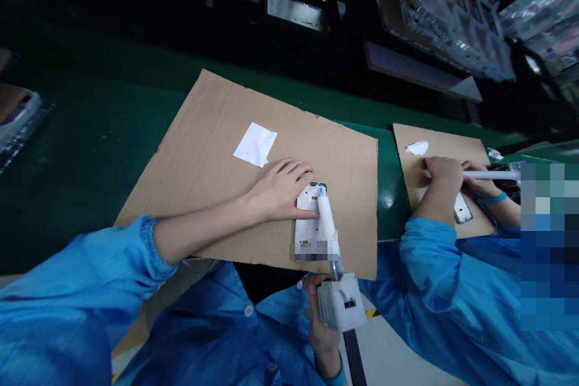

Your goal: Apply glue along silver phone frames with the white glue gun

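Note:
My left hand (pixel 284 190) is on a flat white panel (pixel 304 232) with a dark top edge, like a phone's inner frame. Its thumb lies across the panel and its fingers bend by the upper left edge. Below the cardboard's front edge, my right hand (pixel 319 322) is wrapped around a gun-shaped tool (pixel 341 301) with a pale housing, a black bar and a long white tube. The tube's blue-tinged tip is at the panel's top end, where small white bits lie. Part of the right hand is hidden behind the housing.
A cardboard sheet (pixel 212 126) lies under the panel on the green table (pixel 90 126), with white paper (pixel 256 145) on it. To the right, a co-worker's hands (pixel 446 174) work with a similar white tube. Clear plastic trays (pixel 452 18) stand at the back.

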Action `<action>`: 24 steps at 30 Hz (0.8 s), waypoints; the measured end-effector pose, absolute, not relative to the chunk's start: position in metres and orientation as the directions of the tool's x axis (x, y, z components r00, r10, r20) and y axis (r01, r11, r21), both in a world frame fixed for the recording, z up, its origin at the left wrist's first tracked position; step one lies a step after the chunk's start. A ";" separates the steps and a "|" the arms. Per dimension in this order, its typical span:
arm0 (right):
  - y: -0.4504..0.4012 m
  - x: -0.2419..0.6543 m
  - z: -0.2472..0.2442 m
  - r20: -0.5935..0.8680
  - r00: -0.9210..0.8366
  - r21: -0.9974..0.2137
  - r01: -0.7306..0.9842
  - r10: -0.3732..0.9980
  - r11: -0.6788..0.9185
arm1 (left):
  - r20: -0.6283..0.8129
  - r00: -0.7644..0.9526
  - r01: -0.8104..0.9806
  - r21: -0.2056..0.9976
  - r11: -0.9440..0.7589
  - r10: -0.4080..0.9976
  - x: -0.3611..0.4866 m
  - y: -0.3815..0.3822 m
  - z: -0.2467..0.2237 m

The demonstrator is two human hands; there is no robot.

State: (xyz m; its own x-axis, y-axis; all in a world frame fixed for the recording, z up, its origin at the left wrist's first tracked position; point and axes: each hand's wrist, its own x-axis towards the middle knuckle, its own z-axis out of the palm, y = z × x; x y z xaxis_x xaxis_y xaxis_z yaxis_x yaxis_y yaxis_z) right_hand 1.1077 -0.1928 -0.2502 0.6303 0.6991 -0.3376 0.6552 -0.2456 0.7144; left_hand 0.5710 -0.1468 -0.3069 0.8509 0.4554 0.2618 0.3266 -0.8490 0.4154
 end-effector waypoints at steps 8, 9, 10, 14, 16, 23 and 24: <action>-0.191 1.097 -0.244 -0.362 0.619 0.708 0.669 0.696 -0.227 | 0.277 0.850 0.336 0.372 -0.866 0.448 0.571 -0.146 -0.309; -0.191 1.095 -0.243 -0.364 0.620 0.707 0.670 0.695 -0.227 | 0.277 0.850 0.339 0.363 -0.868 0.448 0.571 -0.146 -0.308; -0.190 1.093 -0.242 -0.365 0.621 0.706 0.670 0.693 -0.229 | 0.275 0.851 0.342 0.358 -0.869 0.448 0.571 -0.147 -0.308; -0.190 1.087 -0.239 -0.359 0.626 0.700 0.672 0.693 -0.244 | 0.274 0.851 0.343 0.358 -0.869 0.448 0.571 -0.147 -0.306; -0.190 1.085 -0.238 -0.353 0.627 0.695 0.673 0.694 -0.255 | 0.278 0.849 0.342 0.358 -0.869 0.449 0.570 -0.146 -0.305; -0.191 1.082 -0.238 -0.336 0.625 0.670 0.685 0.705 -0.287 | 0.288 0.848 0.333 0.361 -0.871 0.444 0.570 -0.146 -0.305; -0.191 1.082 -0.237 -0.335 0.622 0.665 0.688 0.707 -0.291 | 0.291 0.847 0.331 0.365 -0.870 0.444 0.570 -0.146 -0.305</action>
State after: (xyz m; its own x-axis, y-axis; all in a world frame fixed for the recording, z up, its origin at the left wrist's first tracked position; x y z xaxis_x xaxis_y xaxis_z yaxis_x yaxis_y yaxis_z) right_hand 1.0820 -0.1914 -0.2375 0.6224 0.7073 -0.3352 0.6883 -0.2907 0.6646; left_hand 0.5698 -0.1457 -0.3054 0.8475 0.4443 0.2905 0.3310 -0.8701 0.3652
